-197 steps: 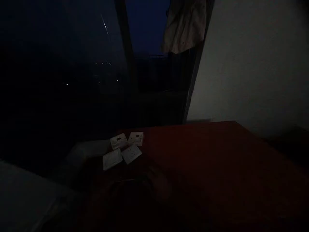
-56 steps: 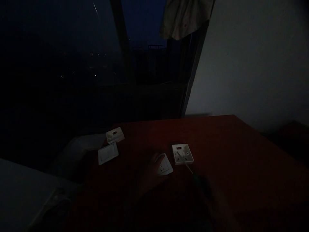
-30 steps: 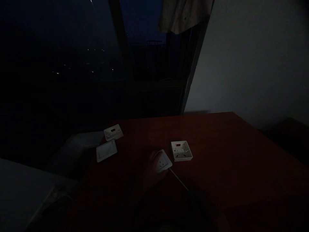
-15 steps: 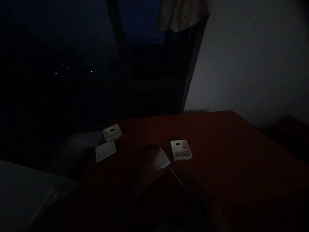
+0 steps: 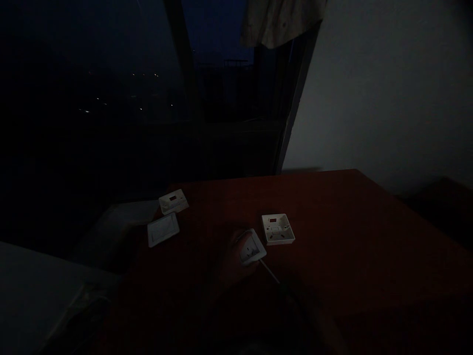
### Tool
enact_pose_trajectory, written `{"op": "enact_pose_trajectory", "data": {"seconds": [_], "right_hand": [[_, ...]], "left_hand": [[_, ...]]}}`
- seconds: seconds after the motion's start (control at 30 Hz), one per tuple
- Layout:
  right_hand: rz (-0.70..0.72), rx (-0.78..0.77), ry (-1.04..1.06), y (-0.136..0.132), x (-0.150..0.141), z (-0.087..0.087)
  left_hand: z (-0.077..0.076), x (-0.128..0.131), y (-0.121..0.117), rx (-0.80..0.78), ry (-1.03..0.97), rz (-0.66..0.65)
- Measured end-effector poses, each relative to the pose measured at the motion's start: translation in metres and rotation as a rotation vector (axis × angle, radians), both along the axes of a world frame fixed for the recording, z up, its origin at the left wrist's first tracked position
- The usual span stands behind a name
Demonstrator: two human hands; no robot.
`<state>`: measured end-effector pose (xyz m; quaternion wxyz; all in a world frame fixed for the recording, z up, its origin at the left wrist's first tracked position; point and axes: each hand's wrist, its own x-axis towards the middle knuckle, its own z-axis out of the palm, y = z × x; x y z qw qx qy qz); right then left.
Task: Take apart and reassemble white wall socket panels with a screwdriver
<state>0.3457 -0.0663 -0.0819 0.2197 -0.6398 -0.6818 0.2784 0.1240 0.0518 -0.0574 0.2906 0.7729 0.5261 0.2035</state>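
In the dim light, my left hand [image 5: 233, 264] is closed around a white wall socket [image 5: 253, 250], holding it by its left side just above the table. Dark slots show on the socket's face. A screwdriver [image 5: 269, 271] has its thin metal shaft running up to the socket's lower right edge; whether the tip is inside the edge or only touching it is hidden. My right hand [image 5: 295, 303] is a very dark shape around the handle end of the screwdriver, its fingers barely visible. Right of the socket, an open white mounting box [image 5: 278, 229] lies on the table.
At the left edge of the reddish-brown table [image 5: 332, 212] lie another white mounting box [image 5: 173, 201] and a white square plate [image 5: 163, 230]. Behind the table are a dark window [image 5: 148, 98] and a pale wall [image 5: 377, 88]. A curtain [image 5: 283, 24] hangs above.
The socket and my left hand have shifted slightly right and tilted a little. The screwdriver's tip has stayed at the socket's edge, while its handle end has moved slightly left and up.
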Motion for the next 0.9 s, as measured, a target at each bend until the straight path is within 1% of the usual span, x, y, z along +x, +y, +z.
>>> {"op": "enact_pose_trajectory", "data": {"seconds": [0.13,0.3,0.4,0.5,0.57,0.67,0.8,0.9], "right_hand": [[-0.048,-0.034,0.123,0.005,-0.009,0.008],[-0.086,-0.093,0.286,0.013,-0.008,0.008],[-0.064,-0.112,0.338,0.018,-0.006,0.01],[-0.088,-0.078,0.374,0.022,-0.003,0.015],[-0.119,-0.068,0.362,0.026,-0.001,0.019],[-0.159,-0.05,0.336,0.032,0.004,0.021],[-0.211,-0.025,0.372,0.04,0.007,0.016],[-0.233,0.01,0.397,0.041,0.006,0.01]], "left_hand": [[0.0,0.001,-0.001,-0.01,-0.019,-0.01],[0.002,-0.003,0.0,-0.002,-0.078,-0.028],[0.005,-0.006,0.001,-0.003,-0.133,-0.007],[0.009,-0.011,0.004,-0.004,-0.179,0.044],[0.013,-0.015,0.009,0.023,-0.166,0.087],[0.019,-0.023,0.02,0.111,-0.094,0.143],[0.025,-0.031,0.04,0.198,-0.044,0.154],[0.026,-0.033,0.056,0.193,-0.028,0.125]]}}
